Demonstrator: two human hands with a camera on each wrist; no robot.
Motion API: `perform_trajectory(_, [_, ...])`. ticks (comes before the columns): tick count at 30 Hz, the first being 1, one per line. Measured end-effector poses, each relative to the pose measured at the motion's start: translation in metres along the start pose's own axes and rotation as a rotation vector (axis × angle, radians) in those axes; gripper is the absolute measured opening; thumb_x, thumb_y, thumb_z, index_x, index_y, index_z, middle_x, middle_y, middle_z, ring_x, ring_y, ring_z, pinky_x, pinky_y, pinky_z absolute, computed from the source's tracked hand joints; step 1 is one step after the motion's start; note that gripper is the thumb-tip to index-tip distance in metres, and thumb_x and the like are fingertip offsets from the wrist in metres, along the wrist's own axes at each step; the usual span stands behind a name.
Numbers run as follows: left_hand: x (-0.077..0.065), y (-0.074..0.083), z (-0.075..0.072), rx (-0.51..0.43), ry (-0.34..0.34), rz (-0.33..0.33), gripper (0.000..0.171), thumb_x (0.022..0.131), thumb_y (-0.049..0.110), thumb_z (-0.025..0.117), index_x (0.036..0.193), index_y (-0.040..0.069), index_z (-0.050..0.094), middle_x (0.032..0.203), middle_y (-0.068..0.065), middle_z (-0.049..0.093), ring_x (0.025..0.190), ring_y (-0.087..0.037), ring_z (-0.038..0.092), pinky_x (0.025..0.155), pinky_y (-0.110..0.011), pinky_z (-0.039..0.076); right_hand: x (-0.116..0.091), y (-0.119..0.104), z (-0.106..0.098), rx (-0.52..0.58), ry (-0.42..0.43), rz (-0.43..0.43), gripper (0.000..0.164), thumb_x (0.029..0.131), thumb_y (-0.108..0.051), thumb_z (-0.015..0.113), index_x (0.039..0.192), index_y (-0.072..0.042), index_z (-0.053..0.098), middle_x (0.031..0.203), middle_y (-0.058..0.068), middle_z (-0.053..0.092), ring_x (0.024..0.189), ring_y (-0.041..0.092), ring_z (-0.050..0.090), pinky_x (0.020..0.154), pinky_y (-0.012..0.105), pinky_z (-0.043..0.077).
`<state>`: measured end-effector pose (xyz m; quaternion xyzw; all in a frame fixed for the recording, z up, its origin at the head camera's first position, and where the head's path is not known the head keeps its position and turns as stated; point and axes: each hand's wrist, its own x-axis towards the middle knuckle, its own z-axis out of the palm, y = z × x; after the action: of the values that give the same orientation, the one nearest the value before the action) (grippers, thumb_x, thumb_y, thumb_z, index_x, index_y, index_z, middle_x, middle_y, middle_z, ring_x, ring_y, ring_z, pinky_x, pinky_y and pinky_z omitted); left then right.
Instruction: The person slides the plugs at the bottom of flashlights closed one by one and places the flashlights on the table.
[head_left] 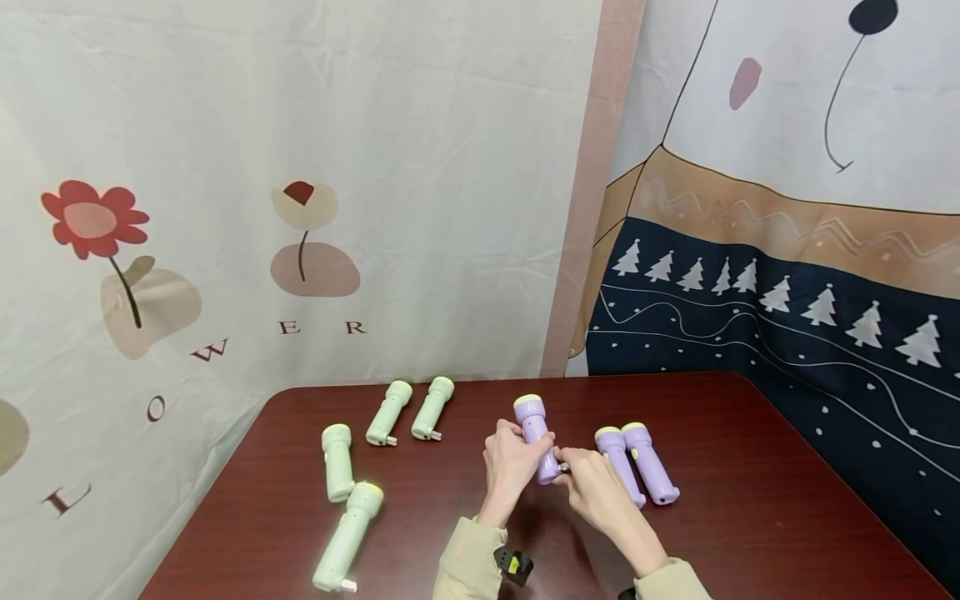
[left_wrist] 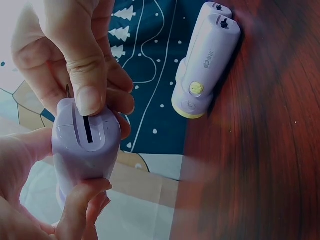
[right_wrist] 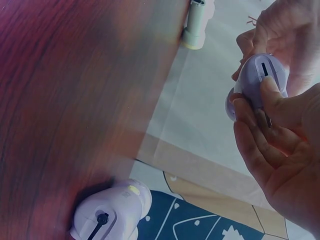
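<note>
Fingers of the left grip (head_left: 512, 465) are curling closely around the body of a purple flashlight (head_left: 533, 427), which is tilting between the two hands above the table (head_left: 420, 533), its yellow-rimmed head facing away from the person; the right grip (head_left: 596, 487) is pinching the tail end with thumb and bent fingers. The head view is showing just a small metal prong (head_left: 564, 467) beside the right fingertips, while the left wrist view is revealing a dark slot (left_wrist: 88, 131) in the tail, the right thumb pressing there and hiding part of it. The right wrist view is also showing that slot. Around the hands, farthest left, a slanting green flashlight (head_left: 345, 546) is overlapping the foot of a second green flashlight (head_left: 337, 462); whether they are touching is not showing clearly. A third green flashlight (head_left: 388, 414) and a fourth green flashlight (head_left: 432, 408) are lying near the back edge. On the right, a spare purple flashlight (head_left: 618, 460) is lying close beside another purple flashlight (head_left: 651, 467), the right grip partly blocking the nearer one.
</note>
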<state>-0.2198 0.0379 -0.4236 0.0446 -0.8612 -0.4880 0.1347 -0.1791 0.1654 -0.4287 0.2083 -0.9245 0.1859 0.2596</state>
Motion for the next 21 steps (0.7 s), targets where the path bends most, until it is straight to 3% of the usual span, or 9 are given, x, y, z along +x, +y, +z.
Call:
perform_trajectory(7, [-0.0002,0.0014,0.0008,-0.005,-0.006,-0.013,0.047,0.066,0.039,0.081,0.085,0.004,0.056,0.069,-0.007,0.060,0.064,-0.019,0.058,0.056,-0.029,0.043,0.0008,-0.0019,0.0000,-0.018,-0.015,0.037,0.022,0.069,0.001,0.078,0.085,-0.004,0.064,0.083,0.007,0.070,0.073,0.018,0.066,0.063,0.029,0.052])
perform_trajectory(21, [0.0018,0.0016,0.0029,-0.005,-0.003,-0.013,0.048,0.067,0.040,0.081,0.086,0.004,0.056,0.070,-0.007,0.060,0.065,-0.019,0.058,0.056,-0.028,0.043,0.0011,-0.0008,-0.0002,-0.037,-0.009,0.023,0.022,0.070,0.000,0.078,0.087,-0.003,0.064,0.083,0.008,0.069,0.074,0.020,0.065,0.064,0.030,0.051])
